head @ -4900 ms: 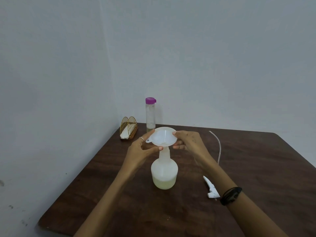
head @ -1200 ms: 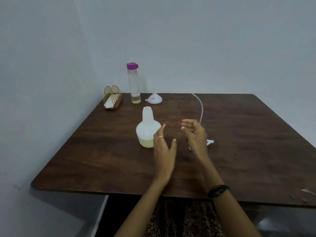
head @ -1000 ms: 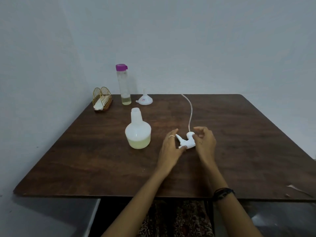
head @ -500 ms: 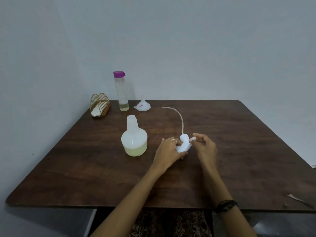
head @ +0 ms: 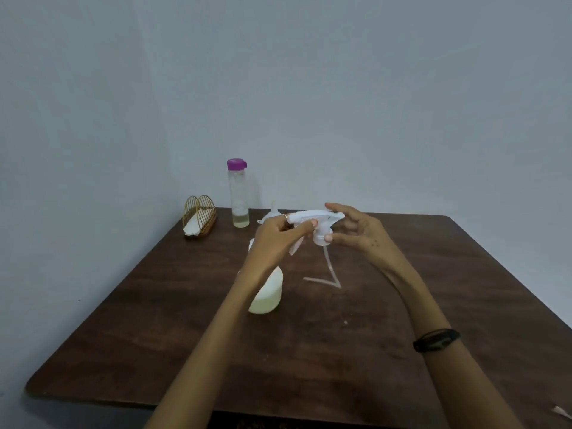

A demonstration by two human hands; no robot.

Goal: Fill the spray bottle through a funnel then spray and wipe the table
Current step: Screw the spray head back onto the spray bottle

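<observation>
This looks like a plain room in a home. A dark wooden bench (head: 402,305) stands in a corner of bare grey walls (head: 371,103). A small gold napkin holder (head: 200,218) sits on it. Patterned cloth shows under its front edge.

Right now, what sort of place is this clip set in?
Probably a plain room in a home, at a table pushed into a corner. A dark wooden table stands against bare pale walls, and a wire napkin holder sits at the back beside a purple-capped bottle, suggesting a dining spot.
</observation>
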